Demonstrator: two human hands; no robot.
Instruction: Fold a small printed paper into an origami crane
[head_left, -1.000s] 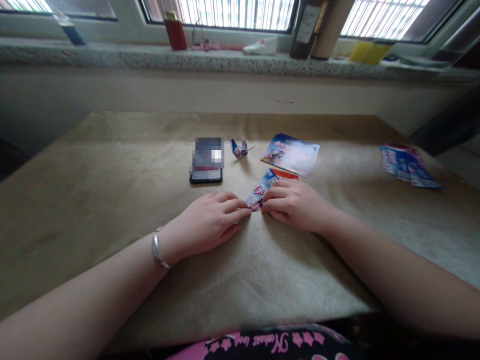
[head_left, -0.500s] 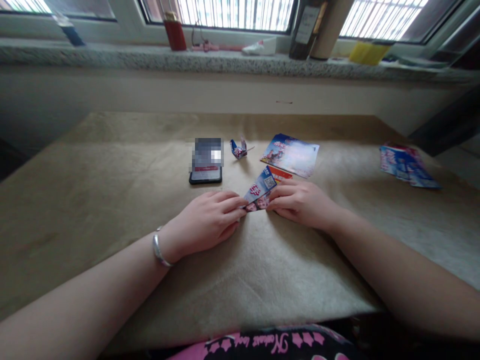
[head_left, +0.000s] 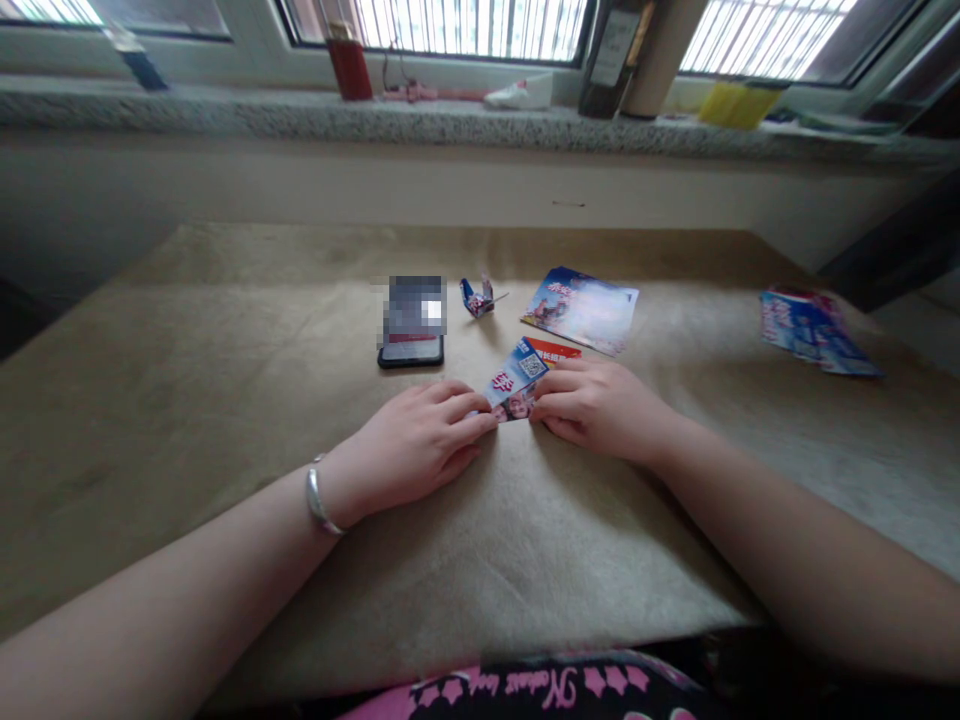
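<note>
In the head view, the printed paper (head_left: 517,380) lies on the tan cloth (head_left: 225,400) in front of you. It is partly folded, with its near end between your hands and its far end angled up toward the flat printed sheet (head_left: 581,308). Your left hand (head_left: 409,450) is curled, its fingertips nipping the paper's near left corner. Your right hand (head_left: 596,405) pinches the near right edge, so the two sets of fingertips almost meet. Whether the thumbs sit under the paper cannot be told from here.

To crease it well, I judge you should line the two edges up exactly before pressing. Then pin the corner with the left fingertips and run a right fingertip outward along the fold. The cloth looks soft, so press firmly or the crease will come out rounded. The phone (head_left: 411,350) lies just beyond your left hand and the small folded figure (head_left: 478,297) near it, so work toward yourself. The stack of sheets (head_left: 814,330) is well apart on the right.
</note>
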